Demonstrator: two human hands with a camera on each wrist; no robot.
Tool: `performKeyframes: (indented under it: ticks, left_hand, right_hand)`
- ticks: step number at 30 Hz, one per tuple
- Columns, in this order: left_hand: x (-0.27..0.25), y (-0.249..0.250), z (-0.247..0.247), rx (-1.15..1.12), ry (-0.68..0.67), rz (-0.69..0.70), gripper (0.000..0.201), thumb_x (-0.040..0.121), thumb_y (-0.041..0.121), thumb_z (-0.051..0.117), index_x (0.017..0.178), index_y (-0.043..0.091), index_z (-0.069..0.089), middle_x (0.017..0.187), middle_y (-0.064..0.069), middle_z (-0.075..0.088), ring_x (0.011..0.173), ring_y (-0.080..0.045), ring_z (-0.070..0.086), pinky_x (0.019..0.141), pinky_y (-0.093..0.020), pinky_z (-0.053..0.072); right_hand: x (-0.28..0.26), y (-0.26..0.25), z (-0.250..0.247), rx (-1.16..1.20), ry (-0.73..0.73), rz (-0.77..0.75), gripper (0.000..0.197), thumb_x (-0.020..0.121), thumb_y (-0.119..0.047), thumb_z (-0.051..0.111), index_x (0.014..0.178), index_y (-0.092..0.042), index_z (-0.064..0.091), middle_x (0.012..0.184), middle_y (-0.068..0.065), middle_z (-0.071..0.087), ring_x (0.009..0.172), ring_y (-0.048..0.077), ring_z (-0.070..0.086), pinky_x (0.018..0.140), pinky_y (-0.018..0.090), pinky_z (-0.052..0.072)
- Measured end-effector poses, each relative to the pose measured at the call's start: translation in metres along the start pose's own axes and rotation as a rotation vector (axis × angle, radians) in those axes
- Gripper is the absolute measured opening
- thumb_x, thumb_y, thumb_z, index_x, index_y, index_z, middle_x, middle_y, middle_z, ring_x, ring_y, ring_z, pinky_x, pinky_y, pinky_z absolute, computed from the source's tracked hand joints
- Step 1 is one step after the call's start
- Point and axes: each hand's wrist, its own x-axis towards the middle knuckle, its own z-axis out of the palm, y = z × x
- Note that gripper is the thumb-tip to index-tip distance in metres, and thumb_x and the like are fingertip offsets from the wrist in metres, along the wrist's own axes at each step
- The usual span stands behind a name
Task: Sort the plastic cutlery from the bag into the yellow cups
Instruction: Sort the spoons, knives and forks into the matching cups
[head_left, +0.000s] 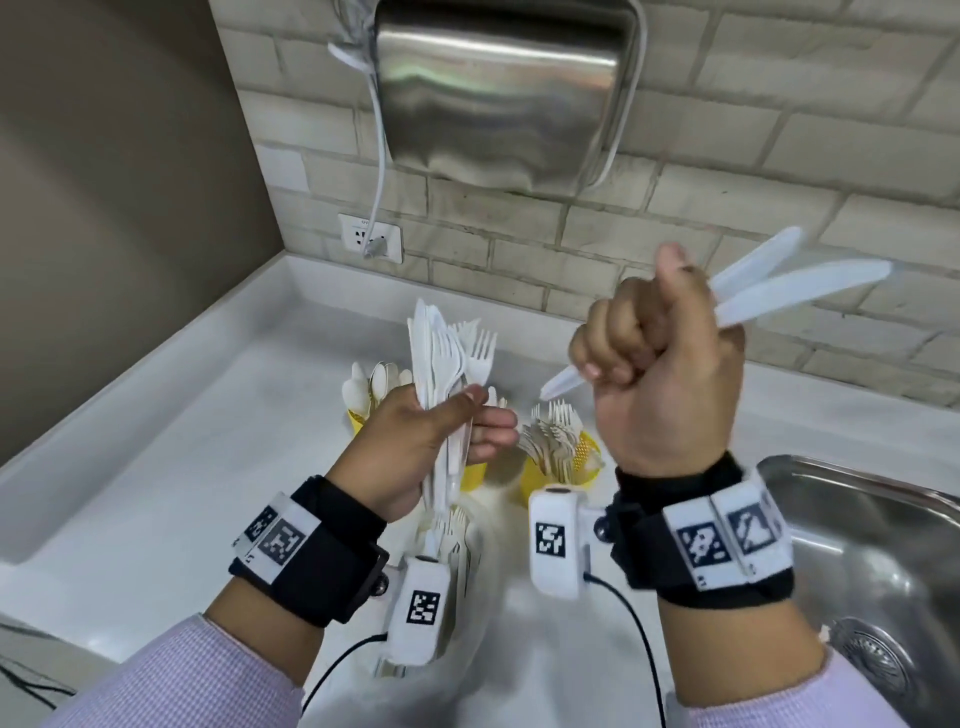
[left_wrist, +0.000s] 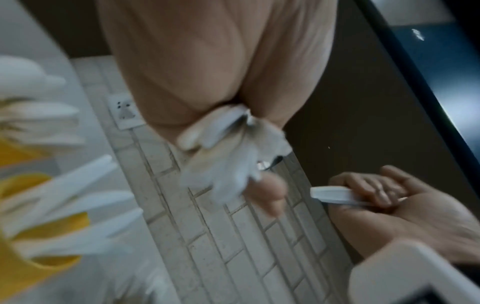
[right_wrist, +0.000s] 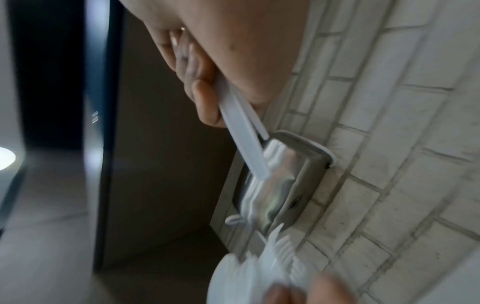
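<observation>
Left hand: the left hand (head_left: 415, 447), lower centre of the head view, has its fingers and thumb wrapped round a bunch of white cutlery (head_left: 447, 358), forks and knives fanning upward.
Right hand: the right hand (head_left: 660, 374), centre right, is a closed fist round two white knives (head_left: 779, 291), blades pointing to the upper right, handles poking out lower left.
Table: white table (head_left: 182, 467); its far edge meets the brick wall (head_left: 675, 218), its left edge a plain wall, and a steel sink (head_left: 857, 545) cuts in at the lower right.
Cups: yellow cups (head_left: 582, 457) stand at centre beneath the hands; the right one holds forks (head_left: 550, 431), the left one spoons (head_left: 369, 384).
Bag: a clear bag (head_left: 452, 561) with more cutlery lies below the left wrist.
Above: a steel dryer (head_left: 498, 88) hangs on the wall, top centre.
</observation>
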Motion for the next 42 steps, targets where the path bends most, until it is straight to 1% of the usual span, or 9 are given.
performKeyframes:
  ticks: [4, 9, 15, 19, 25, 30, 34, 37, 42]
  left_hand:
    - [0.002, 0.002, 0.008, -0.092, -0.12, -0.037, 0.025, 0.103, 0.004, 0.054, 0.112, -0.019, 0.059, 0.102, -0.029, 0.064, 0.098, -0.037, 0.066, 0.089, -0.041, 0.057]
    - [-0.002, 0.0, 0.008, -0.043, -0.117, -0.028, 0.026, 0.104, 0.004, 0.052, 0.108, -0.02, 0.061, 0.101, -0.027, 0.069, 0.097, -0.036, 0.069, 0.092, -0.045, 0.058]
    - [-0.011, 0.003, 0.0, 0.206, -0.219, 0.027, 0.019, 0.098, 0.021, 0.059, 0.097, 0.006, 0.071, 0.099, -0.019, 0.077, 0.068, -0.028, 0.073, 0.059, -0.031, 0.058]
    - [-0.01, 0.003, -0.001, 0.294, -0.299, 0.055, 0.022, 0.097, 0.023, 0.059, 0.097, 0.007, 0.074, 0.102, -0.018, 0.078, 0.068, -0.026, 0.073, 0.061, -0.032, 0.06]
    - [-0.004, 0.003, -0.003, 0.347, -0.295, 0.082, 0.02, 0.097, 0.019, 0.059, 0.098, 0.002, 0.07, 0.098, -0.016, 0.078, 0.067, -0.026, 0.072, 0.061, -0.036, 0.059]
    - [-0.002, 0.001, -0.003, 0.373, -0.279, 0.079, 0.019, 0.098, 0.019, 0.059, 0.099, 0.003, 0.068, 0.095, -0.015, 0.078, 0.067, -0.026, 0.072, 0.061, -0.034, 0.06]
    - [-0.001, 0.001, -0.003, 0.401, -0.266, 0.074, 0.02, 0.1, 0.017, 0.058, 0.099, -0.002, 0.065, 0.09, -0.015, 0.077, 0.061, -0.025, 0.07, 0.058, -0.036, 0.058]
    - [-0.001, 0.001, -0.003, 0.418, -0.278, 0.073, 0.022, 0.097, 0.021, 0.06, 0.101, 0.0, 0.065, 0.091, -0.015, 0.077, 0.061, -0.026, 0.07, 0.057, -0.035, 0.057]
    - [-0.001, 0.001, -0.003, 0.414, -0.274, 0.081, 0.023, 0.096, 0.023, 0.06, 0.101, 0.001, 0.065, 0.092, -0.016, 0.077, 0.062, -0.026, 0.069, 0.059, -0.036, 0.059]
  right_hand:
    - [-0.031, 0.039, 0.011, -0.232, -0.069, 0.026, 0.046, 0.093, -0.03, 0.061, 0.051, -0.022, 0.044, 0.043, -0.005, 0.036, 0.038, 0.018, 0.031, 0.052, 0.032, 0.032]
    - [-0.036, 0.048, 0.008, -0.285, -0.021, 0.081, 0.048, 0.092, -0.037, 0.063, 0.051, -0.024, 0.042, 0.043, -0.007, 0.035, 0.04, 0.018, 0.03, 0.053, 0.035, 0.031]
    - [0.015, 0.015, -0.008, -0.6, -0.055, 0.14, 0.013, 0.096, -0.022, 0.07, 0.084, -0.019, 0.074, 0.046, -0.016, 0.047, 0.037, 0.003, 0.035, 0.046, 0.021, 0.031]
    - [0.034, -0.003, -0.011, -0.904, -0.376, 0.232, 0.012, 0.095, -0.015, 0.072, 0.094, -0.005, 0.079, 0.049, -0.021, 0.059, 0.039, -0.002, 0.049, 0.044, 0.008, 0.035]
    - [0.041, -0.011, -0.013, -0.954, -0.52, 0.272, 0.014, 0.095, -0.01, 0.07, 0.093, 0.002, 0.077, 0.048, -0.021, 0.059, 0.04, -0.003, 0.052, 0.045, 0.006, 0.037]
    - [0.04, -0.001, -0.013, -1.015, -0.445, 0.165, 0.012, 0.092, -0.015, 0.074, 0.082, -0.013, 0.079, 0.07, -0.002, 0.075, 0.06, 0.02, 0.067, 0.061, 0.027, 0.053]
    - [0.042, 0.007, -0.017, -0.891, -0.271, 0.138, 0.017, 0.095, -0.014, 0.072, 0.082, -0.003, 0.073, 0.049, -0.01, 0.055, 0.04, 0.005, 0.045, 0.045, 0.019, 0.038]
    - [0.039, 0.005, -0.02, -0.942, -0.461, 0.221, 0.027, 0.096, -0.022, 0.072, 0.086, 0.004, 0.074, 0.06, 0.005, 0.068, 0.041, 0.003, 0.052, 0.046, 0.016, 0.038]
    - [0.039, 0.001, -0.021, -0.913, -0.501, 0.198, 0.023, 0.1, -0.02, 0.065, 0.09, -0.003, 0.077, 0.065, -0.004, 0.069, 0.044, -0.001, 0.053, 0.049, 0.01, 0.038]
